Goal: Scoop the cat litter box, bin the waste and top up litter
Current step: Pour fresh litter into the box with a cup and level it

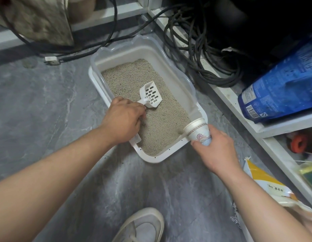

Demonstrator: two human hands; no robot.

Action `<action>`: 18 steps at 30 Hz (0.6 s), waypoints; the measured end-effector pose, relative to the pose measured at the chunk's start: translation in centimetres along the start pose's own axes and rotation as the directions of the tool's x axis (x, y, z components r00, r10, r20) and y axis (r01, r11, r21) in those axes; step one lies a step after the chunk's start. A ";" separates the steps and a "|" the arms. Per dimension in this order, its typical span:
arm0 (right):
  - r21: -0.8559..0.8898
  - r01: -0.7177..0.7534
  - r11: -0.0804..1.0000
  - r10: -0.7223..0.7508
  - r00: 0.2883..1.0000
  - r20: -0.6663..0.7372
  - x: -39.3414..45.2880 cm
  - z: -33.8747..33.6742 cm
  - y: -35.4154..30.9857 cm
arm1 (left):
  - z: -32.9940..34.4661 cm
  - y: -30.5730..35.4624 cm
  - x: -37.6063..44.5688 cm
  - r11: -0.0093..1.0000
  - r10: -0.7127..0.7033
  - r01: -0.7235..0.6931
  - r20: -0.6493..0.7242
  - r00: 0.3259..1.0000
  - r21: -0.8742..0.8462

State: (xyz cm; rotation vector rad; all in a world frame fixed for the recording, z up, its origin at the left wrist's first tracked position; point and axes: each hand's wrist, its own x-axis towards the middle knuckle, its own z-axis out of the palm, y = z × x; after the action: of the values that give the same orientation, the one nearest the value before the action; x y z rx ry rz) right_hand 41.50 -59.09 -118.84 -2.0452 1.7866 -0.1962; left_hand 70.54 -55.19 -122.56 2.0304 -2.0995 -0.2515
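Grey floor [46,105]; white litter box [171,155], beige granules.

The scoop [150,95] handle vanishes inside the left hand [123,119], whose fingers [143,113] curl out of sight beneath it. The right hand [216,151] covers the base of the paper cup [198,131]. At right, the picture's edge cuts off a blue bag [281,88] and a yellow-and-white bag [267,187]; their print is too small to read. A shoe [143,226] is cropped at the near edge.
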 end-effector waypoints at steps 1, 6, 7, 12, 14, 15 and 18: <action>-0.001 -0.004 1.000 0.004 1.000 -0.006 0.1 0.1 0.0 | 0.0 0.0 0.0 1.000 0.000 0.000 0.000 1.000 0.002; -0.003 -0.037 0.999 0.036 0.998 -0.052 0.7 0.5 0.6 | -0.1 0.0 0.0 1.000 0.006 -0.006 -0.001 1.000 0.004; 0.001 -0.039 0.999 0.039 0.998 -0.059 0.8 0.6 0.6 | -0.1 0.0 0.0 1.000 0.005 -0.005 0.000 1.000 0.004; 0.014 -0.024 1.000 0.025 0.996 -0.091 0.9 0.8 0.6 | 0.1 -0.1 0.1 1.000 0.002 -0.002 0.005 1.000 0.013; 0.003 -0.050 0.999 0.050 0.994 -0.098 1.0 0.7 0.9 | 0.1 -0.1 0.1 1.000 0.001 -0.001 0.007 1.000 0.019; -0.003 -0.052 0.999 0.051 0.994 -0.097 1.0 0.6 1.1 | 0.2 -0.1 0.1 1.000 0.002 -0.002 0.003 1.000 0.020; -0.008 -0.047 0.999 0.046 0.995 -0.088 1.1 0.4 1.2 | 0.1 0.0 0.1 1.000 0.008 -0.008 -0.001 1.000 0.016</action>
State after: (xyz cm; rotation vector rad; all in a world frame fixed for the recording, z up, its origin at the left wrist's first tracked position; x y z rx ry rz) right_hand 40.75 -60.13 -119.86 -2.0283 1.8895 -0.2671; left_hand 70.51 -55.26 -122.63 2.0298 -2.1155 -0.2334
